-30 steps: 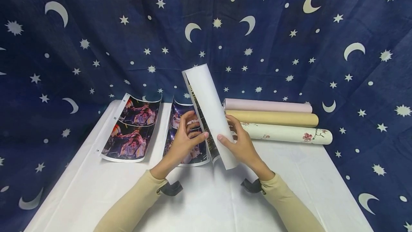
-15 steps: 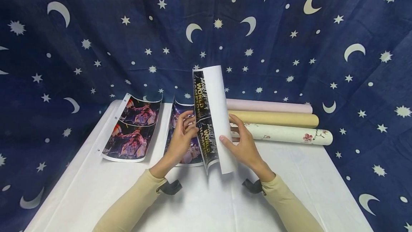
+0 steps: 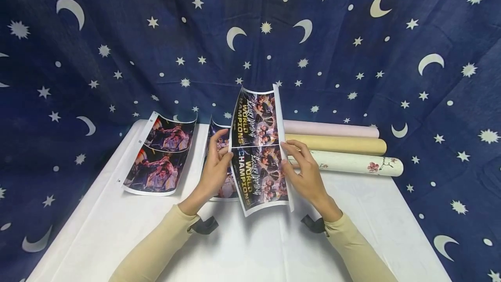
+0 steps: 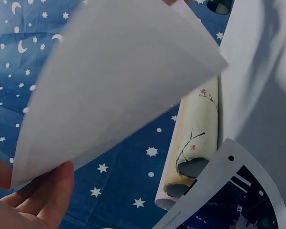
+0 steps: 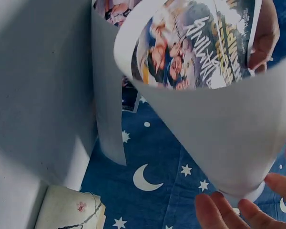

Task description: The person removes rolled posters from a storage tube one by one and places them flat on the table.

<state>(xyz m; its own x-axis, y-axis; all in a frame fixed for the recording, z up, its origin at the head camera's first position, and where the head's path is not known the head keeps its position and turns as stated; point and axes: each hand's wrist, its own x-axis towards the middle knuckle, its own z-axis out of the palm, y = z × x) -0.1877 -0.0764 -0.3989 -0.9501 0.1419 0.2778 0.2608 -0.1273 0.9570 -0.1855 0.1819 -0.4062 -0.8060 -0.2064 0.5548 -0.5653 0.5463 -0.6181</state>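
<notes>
A curved glossy poster [image 3: 260, 121] with two stacked prints and "World Champions" lettering is held up over the table, printed face toward me in the head view. My left hand [image 3: 214, 169] pinches its left edge between thumb and fingers. On the opposite side my right hand [image 3: 307, 173] grips the right edge, which still curls inward as a white strip. The left wrist view shows the poster's white back [image 4: 119, 81] with the left fingers [image 4: 57, 191] at its edge. Seen from the right wrist, the sheet [image 5: 219, 124] bends like a funnel above the right fingertips [image 5: 207, 210].
Two similar posters, one at left [image 3: 160, 173] and one partly behind my left hand [image 3: 228, 188], lie curled on the white table [image 3: 254, 251]. Pink [image 3: 332, 129], yellow [image 3: 340, 143] and flowered [image 3: 352, 162] paper rolls lie at the back right. A starry blue cloth [image 3: 250, 47] hangs behind.
The poster has gone from rolled up, white back outward, to spread open with its prints showing. My hands have drawn apart, the right one moving right and the left one slightly left.
</notes>
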